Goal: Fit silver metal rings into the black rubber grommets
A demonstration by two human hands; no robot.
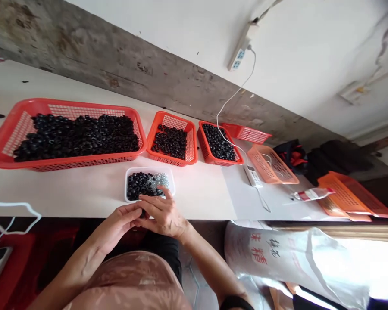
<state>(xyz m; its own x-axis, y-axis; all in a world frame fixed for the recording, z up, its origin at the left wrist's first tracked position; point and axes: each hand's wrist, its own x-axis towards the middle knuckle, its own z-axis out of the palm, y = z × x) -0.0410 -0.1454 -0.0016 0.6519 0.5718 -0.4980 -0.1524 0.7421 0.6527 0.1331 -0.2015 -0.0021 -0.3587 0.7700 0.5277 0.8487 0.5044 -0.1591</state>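
Note:
My left hand (125,218) and my right hand (163,216) meet at the table's front edge. Between their fingertips is a small black round part (143,213), mostly covered by the fingers. Both hands are closed around it, though one right finger sticks out over the white plastic tub (126,183) just behind. Black ring-like parts (139,183) fill the left side of that tub. On its right side lie many tiny shiny clear or silvery pieces (161,178), partly hidden by my right hand.
Behind the tub stand a large red basket (84,161), a medium red basket (173,161) and another red basket (221,162), all holding black parts. To the right are a power strip (253,176) with a white cable, an orange basket (261,168) and a plastic bottle (313,194).

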